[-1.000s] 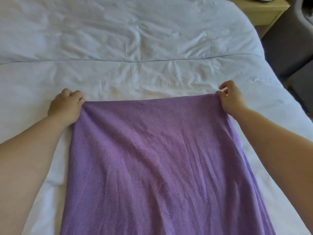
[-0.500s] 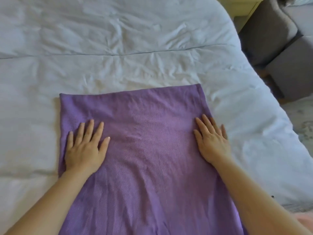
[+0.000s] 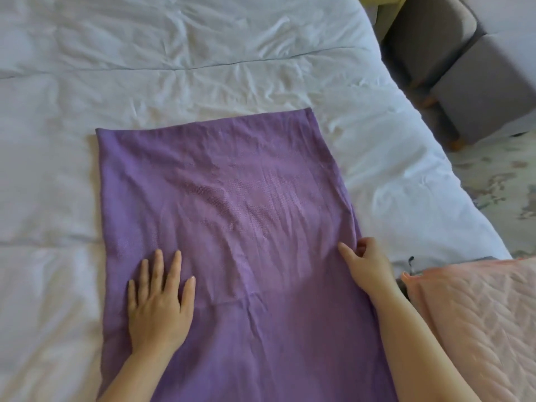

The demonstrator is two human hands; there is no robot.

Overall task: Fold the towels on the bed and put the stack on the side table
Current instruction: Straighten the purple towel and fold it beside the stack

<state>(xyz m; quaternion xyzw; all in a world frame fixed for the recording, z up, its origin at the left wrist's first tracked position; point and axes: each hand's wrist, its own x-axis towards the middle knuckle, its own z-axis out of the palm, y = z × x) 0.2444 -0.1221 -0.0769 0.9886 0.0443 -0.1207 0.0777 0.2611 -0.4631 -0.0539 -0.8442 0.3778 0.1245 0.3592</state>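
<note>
A purple towel [image 3: 226, 198] lies spread flat on the white bed [image 3: 203, 59], its far edge folded over and its near part running out of the bottom of the view. My left hand [image 3: 159, 303] rests flat on the towel's near left part, fingers straight and spread. My right hand [image 3: 367, 265] is at the towel's right edge and pinches that edge between thumb and curled fingers, with the index finger lying on the cloth. A pink quilted towel [image 3: 478, 323] lies at the right, beside my right forearm.
Grey upholstered stools [image 3: 478, 82] stand on the floor past the bed's right edge. A patterned rug [image 3: 504, 181] covers the floor there. A small dark item [image 3: 412, 261] peeks out between the pink towel and the bed. A yellowish furniture corner [image 3: 380, 1] shows at the top.
Both hands let go of the towel's far corners and slid toward me over the cloth. The right hand went from lying flat to pinching the right edge. The view shifted right, revealing the pink towel.
</note>
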